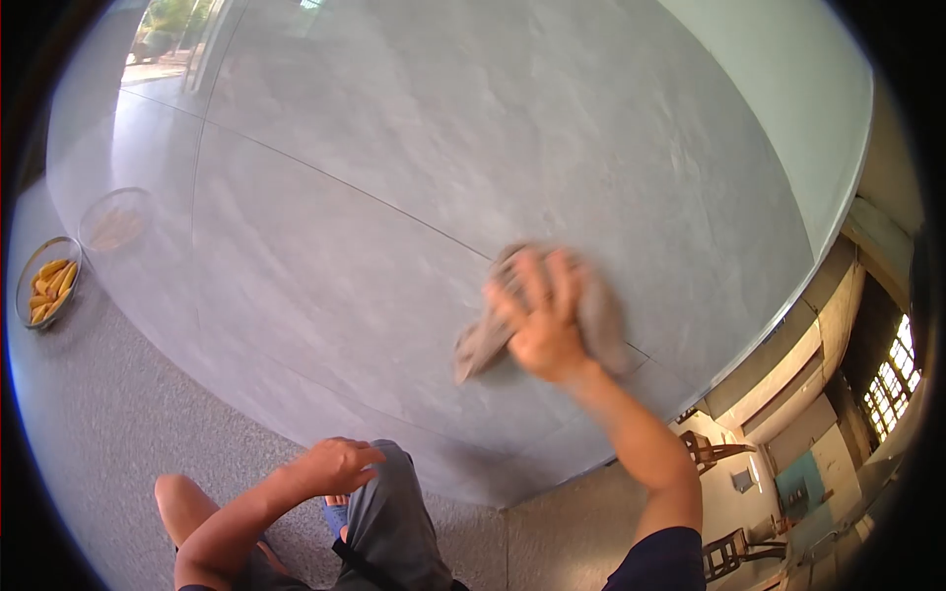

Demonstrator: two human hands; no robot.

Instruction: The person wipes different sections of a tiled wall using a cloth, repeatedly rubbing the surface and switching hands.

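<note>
A room with a barred window (892, 379) is seen beyond the grey tiles (345, 256), which are bordered below by a speckled floor (168, 394). The cloth (483, 345) is pinned against the tiles beneath the right hand (544, 320), which is blurred, laid flat and unclenched, its fingers spread. The right forearm is slanted up and inward from a bent elbow and a dark sleeve (658, 561). The left forearm is drawn across the lap, and the left hand (342, 465) is rested, loosely curled, at the grey-clad knee (392, 458). Yellow pieces (51, 286) are held in a bowl (25, 295), well apart, far left.
</note>
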